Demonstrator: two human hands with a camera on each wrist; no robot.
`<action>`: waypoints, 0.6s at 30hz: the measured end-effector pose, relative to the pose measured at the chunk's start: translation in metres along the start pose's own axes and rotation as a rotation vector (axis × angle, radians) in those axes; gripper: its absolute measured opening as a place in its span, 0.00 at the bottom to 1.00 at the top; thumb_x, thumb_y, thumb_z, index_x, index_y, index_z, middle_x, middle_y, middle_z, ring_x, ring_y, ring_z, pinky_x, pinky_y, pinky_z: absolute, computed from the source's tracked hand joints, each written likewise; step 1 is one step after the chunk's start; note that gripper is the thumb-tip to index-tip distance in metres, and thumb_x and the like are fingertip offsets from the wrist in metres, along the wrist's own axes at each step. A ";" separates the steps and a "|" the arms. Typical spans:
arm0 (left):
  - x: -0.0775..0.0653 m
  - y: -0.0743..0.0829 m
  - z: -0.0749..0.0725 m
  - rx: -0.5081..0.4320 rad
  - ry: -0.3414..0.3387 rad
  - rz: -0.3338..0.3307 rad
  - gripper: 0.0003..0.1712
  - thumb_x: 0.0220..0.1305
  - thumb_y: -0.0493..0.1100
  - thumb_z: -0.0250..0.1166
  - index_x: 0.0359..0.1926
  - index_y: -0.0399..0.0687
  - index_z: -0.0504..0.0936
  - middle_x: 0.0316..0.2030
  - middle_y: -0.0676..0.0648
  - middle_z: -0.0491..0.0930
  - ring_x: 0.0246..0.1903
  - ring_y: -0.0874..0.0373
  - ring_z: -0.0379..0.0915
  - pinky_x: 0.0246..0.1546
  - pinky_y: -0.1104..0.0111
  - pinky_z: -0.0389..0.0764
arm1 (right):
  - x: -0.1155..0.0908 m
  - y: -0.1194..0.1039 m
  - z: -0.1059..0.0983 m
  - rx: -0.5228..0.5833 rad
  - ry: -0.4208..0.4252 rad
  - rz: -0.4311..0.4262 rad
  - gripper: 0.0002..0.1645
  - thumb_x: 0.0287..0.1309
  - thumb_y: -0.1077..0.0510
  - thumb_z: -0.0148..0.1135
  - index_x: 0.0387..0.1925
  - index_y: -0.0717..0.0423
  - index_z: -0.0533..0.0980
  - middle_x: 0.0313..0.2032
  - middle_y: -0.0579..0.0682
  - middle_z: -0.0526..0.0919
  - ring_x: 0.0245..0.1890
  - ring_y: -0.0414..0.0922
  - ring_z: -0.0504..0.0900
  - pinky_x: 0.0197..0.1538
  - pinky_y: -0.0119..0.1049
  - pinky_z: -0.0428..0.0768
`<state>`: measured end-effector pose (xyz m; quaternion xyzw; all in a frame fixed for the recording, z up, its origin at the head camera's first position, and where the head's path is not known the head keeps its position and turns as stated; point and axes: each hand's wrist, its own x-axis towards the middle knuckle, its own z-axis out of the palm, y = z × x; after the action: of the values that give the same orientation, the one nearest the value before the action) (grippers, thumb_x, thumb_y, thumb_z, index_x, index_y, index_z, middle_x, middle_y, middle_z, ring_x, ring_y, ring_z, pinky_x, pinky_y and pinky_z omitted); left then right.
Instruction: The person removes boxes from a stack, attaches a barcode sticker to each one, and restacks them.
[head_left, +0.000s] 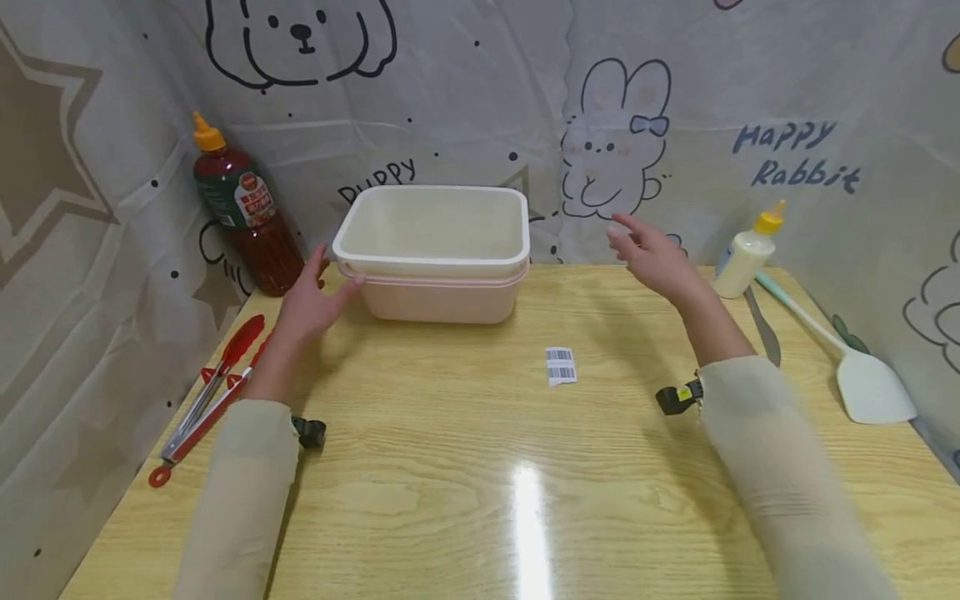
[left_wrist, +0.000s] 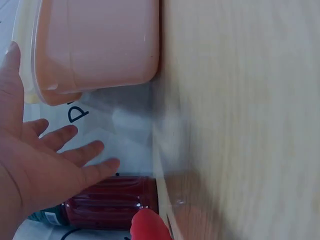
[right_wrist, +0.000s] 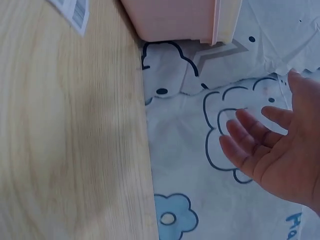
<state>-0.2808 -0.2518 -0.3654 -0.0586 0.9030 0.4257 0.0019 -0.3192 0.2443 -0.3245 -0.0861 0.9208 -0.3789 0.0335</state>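
At the table's back, a cream bin (head_left: 435,263) sits nested in a pink bin (head_left: 442,302); the pink bin (left_wrist: 102,42) shows from its end in the left wrist view. My left hand (head_left: 311,300) is at the left end of the bins, fingers spread, thumb by the rims; whether it touches them I cannot tell. Behind that hand stands a bottle of red sauce (head_left: 255,208). To the right of the bins and apart from them, my right hand (head_left: 648,257) is raised with fingers loosely bent and nothing in it, as the right wrist view also shows.
Red-tipped tongs (head_left: 210,400) lie at the left edge. A barcode label (head_left: 561,367) is on the table (head_left: 420,467). On the right are a small yellow-capped bottle (head_left: 745,260), a knife-like blade (head_left: 763,329) and a white spatula (head_left: 870,387). Printed cloth (head_left: 480,100) hangs behind.
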 end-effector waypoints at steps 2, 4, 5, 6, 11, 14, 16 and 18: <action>0.005 0.000 -0.002 -0.067 -0.021 0.030 0.65 0.56 0.79 0.61 0.81 0.69 0.32 0.82 0.44 0.42 0.79 0.37 0.45 0.74 0.38 0.56 | 0.009 -0.007 0.005 0.069 -0.010 0.000 0.44 0.74 0.29 0.36 0.81 0.43 0.48 0.69 0.65 0.70 0.63 0.59 0.75 0.68 0.58 0.73; 0.010 0.000 -0.003 -0.121 -0.043 0.055 0.63 0.59 0.75 0.63 0.82 0.68 0.34 0.82 0.45 0.42 0.79 0.39 0.45 0.76 0.41 0.55 | 0.017 -0.015 0.012 0.130 -0.011 0.010 0.43 0.74 0.30 0.37 0.81 0.44 0.50 0.66 0.64 0.74 0.56 0.54 0.78 0.63 0.51 0.79; 0.012 -0.001 -0.003 -0.142 -0.054 0.068 0.62 0.60 0.73 0.64 0.82 0.68 0.35 0.82 0.45 0.42 0.79 0.40 0.45 0.76 0.43 0.54 | 0.021 -0.020 0.015 0.154 -0.008 0.018 0.42 0.74 0.30 0.37 0.81 0.44 0.51 0.64 0.63 0.75 0.52 0.51 0.79 0.60 0.46 0.81; 0.014 -0.001 -0.004 -0.159 -0.064 0.076 0.61 0.61 0.71 0.65 0.82 0.68 0.36 0.82 0.45 0.42 0.79 0.40 0.45 0.77 0.43 0.54 | 0.025 -0.025 0.019 0.177 -0.006 0.026 0.41 0.75 0.31 0.38 0.80 0.44 0.52 0.62 0.62 0.76 0.49 0.48 0.80 0.56 0.42 0.83; 0.022 -0.002 0.000 -0.186 -0.099 0.091 0.59 0.62 0.67 0.67 0.81 0.71 0.39 0.82 0.45 0.44 0.78 0.40 0.49 0.77 0.43 0.54 | 0.041 -0.048 0.036 0.236 -0.011 0.052 0.38 0.77 0.35 0.41 0.79 0.45 0.56 0.57 0.59 0.77 0.41 0.45 0.80 0.44 0.31 0.84; 0.025 -0.002 0.004 -0.184 -0.108 0.092 0.58 0.61 0.69 0.66 0.81 0.72 0.39 0.82 0.45 0.45 0.79 0.41 0.47 0.77 0.43 0.52 | 0.048 -0.059 0.044 0.241 -0.041 0.044 0.37 0.77 0.37 0.43 0.79 0.47 0.56 0.55 0.57 0.77 0.41 0.47 0.80 0.43 0.32 0.84; 0.027 -0.001 0.005 -0.174 -0.105 0.087 0.59 0.60 0.71 0.66 0.81 0.71 0.39 0.81 0.45 0.46 0.79 0.42 0.46 0.78 0.43 0.51 | 0.051 -0.063 0.048 0.244 -0.058 0.040 0.37 0.77 0.38 0.44 0.79 0.48 0.56 0.55 0.58 0.77 0.40 0.47 0.80 0.42 0.32 0.84; 0.028 0.000 0.007 -0.173 -0.099 0.085 0.60 0.60 0.71 0.66 0.81 0.70 0.40 0.81 0.45 0.47 0.80 0.43 0.45 0.78 0.43 0.51 | 0.053 -0.066 0.051 0.245 -0.068 0.046 0.37 0.77 0.38 0.44 0.79 0.48 0.56 0.56 0.58 0.77 0.38 0.46 0.80 0.42 0.32 0.84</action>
<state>-0.3084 -0.2496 -0.3715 0.0011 0.8633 0.5042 0.0234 -0.3562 0.1532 -0.3142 -0.0730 0.8676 -0.4847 0.0834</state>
